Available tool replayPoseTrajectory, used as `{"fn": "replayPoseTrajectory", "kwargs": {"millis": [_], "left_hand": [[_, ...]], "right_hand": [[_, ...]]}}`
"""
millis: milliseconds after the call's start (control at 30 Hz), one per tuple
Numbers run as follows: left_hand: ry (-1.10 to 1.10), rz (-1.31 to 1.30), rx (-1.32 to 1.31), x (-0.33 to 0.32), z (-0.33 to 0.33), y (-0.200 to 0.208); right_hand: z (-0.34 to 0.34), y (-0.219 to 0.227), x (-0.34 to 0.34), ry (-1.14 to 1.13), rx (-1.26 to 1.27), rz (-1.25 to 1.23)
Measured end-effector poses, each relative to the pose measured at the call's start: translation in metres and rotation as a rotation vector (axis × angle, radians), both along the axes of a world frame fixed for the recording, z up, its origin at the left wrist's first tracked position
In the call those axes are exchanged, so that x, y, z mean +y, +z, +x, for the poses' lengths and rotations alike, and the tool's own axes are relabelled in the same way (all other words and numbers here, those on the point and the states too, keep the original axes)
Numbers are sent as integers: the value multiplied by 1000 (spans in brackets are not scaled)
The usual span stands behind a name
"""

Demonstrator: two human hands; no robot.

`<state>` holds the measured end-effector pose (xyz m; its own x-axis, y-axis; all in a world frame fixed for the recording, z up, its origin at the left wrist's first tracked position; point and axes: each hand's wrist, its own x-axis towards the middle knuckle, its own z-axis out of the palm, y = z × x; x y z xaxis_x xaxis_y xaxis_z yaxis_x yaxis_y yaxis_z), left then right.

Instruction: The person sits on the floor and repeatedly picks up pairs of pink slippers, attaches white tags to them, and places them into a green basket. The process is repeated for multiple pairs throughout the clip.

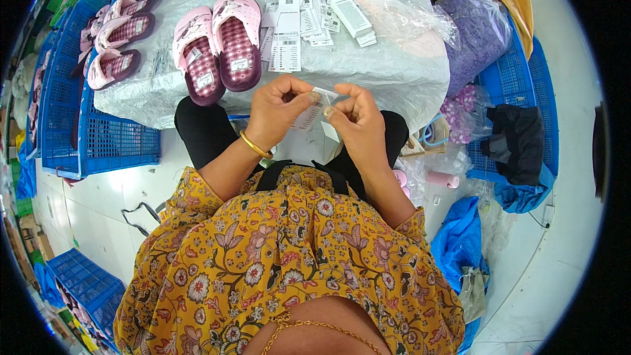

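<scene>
Just off the table's near edge, my left hand (279,108) and my right hand (358,121) pinch a small white printed tag (309,117) between them. Thumbs and forefingers of both hands meet at its upper edge. Whether a string or fastener is in the fingers is too small to tell. Beyond my left hand lies a pair of pink slippers (238,43) with checked maroon insoles and a small white sticker in each. Past my hands, a spread of loose white printed tags (287,23) and a small stack of cards (350,14) rest on the plastic-covered table (401,85).
More pink slippers (118,66) line the table's left side beside a blue crate (121,141). At right stand another blue crate (513,79), a bag of purple material (473,20) and a dark cloth (516,141). Blue plastic sheeting (457,243) lies on the floor.
</scene>
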<state>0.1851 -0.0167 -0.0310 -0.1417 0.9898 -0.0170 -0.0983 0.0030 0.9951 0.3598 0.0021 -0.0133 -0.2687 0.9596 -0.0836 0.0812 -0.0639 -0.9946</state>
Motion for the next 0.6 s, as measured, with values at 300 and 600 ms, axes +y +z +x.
{"fn": "replayPoseTrajectory", "kwargs": {"millis": [300,600], "left_hand": [[45,97,142,-3,2,-1],[94,214,259,-6,6,0]], "right_hand": [[-1,-4,3,-9,-3,-49],[-1,-5,1,-31,24,-44]]}}
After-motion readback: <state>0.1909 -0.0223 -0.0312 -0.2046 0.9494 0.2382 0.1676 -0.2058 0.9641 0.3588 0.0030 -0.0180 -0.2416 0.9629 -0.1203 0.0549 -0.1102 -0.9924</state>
